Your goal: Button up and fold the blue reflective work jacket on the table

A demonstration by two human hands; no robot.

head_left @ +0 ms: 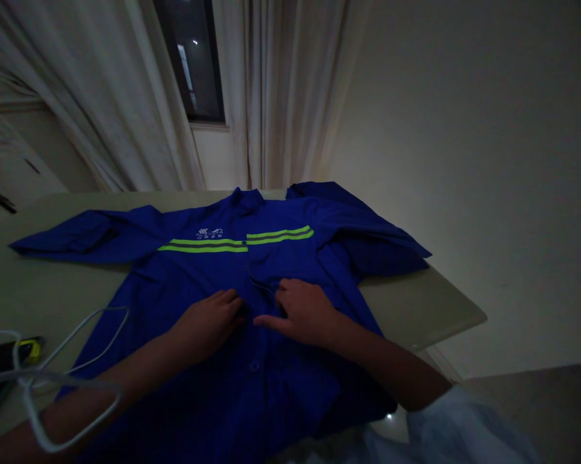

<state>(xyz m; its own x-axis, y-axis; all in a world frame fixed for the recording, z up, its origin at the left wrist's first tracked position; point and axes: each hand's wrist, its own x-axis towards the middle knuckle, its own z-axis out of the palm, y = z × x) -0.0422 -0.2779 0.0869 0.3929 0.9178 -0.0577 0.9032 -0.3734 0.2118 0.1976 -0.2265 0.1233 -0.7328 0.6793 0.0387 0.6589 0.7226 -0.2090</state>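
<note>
On blue work jacket [198, 270] front, at placket: left hand [213, 320], right hand [304, 310], fingers curled. Clamped or merely resting on cloth: cannot tell.

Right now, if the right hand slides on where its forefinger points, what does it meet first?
Likely the left hand, close by across the front seam of the blue green-striped fabric shirt.

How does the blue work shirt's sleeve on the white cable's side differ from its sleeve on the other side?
The blue cable-side sleeve lies stretched straight across the beige table; the opposite sleeve is bunched in folds. The first ends well on the tabletop, the second reaches its edge. Both are plain blue.
</note>
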